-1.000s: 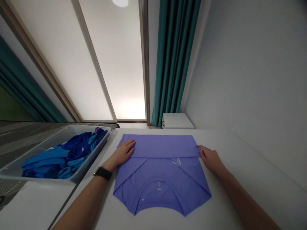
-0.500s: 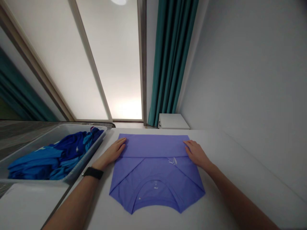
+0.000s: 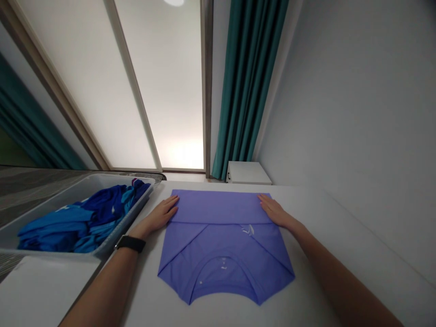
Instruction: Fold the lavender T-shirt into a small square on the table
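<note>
A lavender T-shirt (image 3: pixel 223 254) lies flat on the white table (image 3: pixel 323 236), its sleeves folded in and its far hem folded toward me as a band. The collar points at me. My left hand (image 3: pixel 160 215) rests flat, fingers stretched out, on the left end of the folded band. A black watch sits on that wrist. My right hand (image 3: pixel 275 211) lies flat with fingers out on the band's right end. Neither hand grips the cloth.
A grey plastic bin (image 3: pixel 44 204) with several blue garments (image 3: pixel 81 218) stands to the left of the table. A small white cabinet (image 3: pixel 248 173) stands behind the table by the teal curtain (image 3: pixel 247 86). A grey wall runs along the right.
Both hands have slid farther along the folded band toward its far edge. The right hand moved from beside the shirt's right edge onto the band. The shirt lies as before.
</note>
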`<state>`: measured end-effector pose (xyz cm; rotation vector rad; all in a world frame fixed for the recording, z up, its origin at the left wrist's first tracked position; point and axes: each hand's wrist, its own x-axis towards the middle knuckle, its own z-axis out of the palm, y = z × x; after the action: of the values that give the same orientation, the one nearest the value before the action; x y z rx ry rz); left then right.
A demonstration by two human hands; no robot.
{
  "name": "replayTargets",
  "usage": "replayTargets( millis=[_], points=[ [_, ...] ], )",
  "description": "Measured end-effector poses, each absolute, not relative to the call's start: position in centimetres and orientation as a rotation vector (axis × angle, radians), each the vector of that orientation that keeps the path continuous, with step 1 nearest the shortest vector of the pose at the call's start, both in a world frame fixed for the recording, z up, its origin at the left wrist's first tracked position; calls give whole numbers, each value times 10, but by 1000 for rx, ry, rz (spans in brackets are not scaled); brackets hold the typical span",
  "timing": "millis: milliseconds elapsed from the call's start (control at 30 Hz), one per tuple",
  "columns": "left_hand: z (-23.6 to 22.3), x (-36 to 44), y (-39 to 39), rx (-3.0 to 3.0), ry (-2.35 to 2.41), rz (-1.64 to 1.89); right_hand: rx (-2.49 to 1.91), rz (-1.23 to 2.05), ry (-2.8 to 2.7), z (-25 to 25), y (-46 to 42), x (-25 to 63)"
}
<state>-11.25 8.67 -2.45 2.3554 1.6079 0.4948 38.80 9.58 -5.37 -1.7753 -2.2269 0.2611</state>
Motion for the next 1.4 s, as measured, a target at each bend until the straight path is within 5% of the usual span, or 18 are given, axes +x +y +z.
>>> replayTargets(
  millis=[767,1000,1400],
  points=[
    [-18,-99,87,2535,1671,652,-1544,187,-1810,-68,106,416],
    [-7,-81,113,2622,1743,420,-1591,36,-2215,-54,134,402],
    [17,-106,189,2550,1505,-27,-1634,305,-2487,-12,171,399]
  ],
)
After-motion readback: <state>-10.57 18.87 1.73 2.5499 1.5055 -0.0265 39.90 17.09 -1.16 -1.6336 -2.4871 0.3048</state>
